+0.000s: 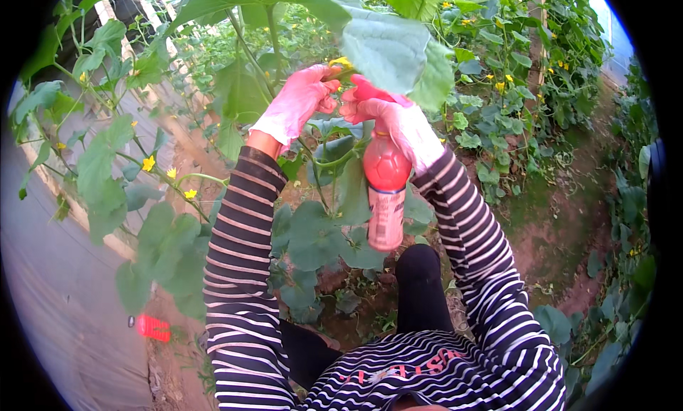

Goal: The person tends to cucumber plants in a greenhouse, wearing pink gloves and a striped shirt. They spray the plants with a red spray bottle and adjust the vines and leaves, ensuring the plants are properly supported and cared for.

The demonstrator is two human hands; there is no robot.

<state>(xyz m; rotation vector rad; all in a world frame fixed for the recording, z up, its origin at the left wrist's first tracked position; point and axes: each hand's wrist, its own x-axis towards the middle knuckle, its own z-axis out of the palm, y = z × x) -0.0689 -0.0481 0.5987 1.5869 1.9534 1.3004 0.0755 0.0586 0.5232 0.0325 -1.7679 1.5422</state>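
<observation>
My left hand (301, 101), in a pink-stained thin glove, has its fingertips at the base of a yellow flower (341, 63) on a climbing vine. Close beside it, my right hand (387, 109) wears a similar glove, stained deeper pink at the fingers. A plastic bottle (386, 219) of pink-red liquid, its label bearing writing, hangs from this hand by its neck. Its top is hidden by the palm. A large green leaf (387, 50) overhangs the right fingers and covers part of the flower stalk, so the exact grip there is partly hidden.
Flowering vines (155, 171) grow at left and below my hands. Denser vine rows (512, 91) stand at right beside a soil path (555, 219). Plastic sheeting (69, 293) lies along the left, with a red plastic container (153, 328) at its edge.
</observation>
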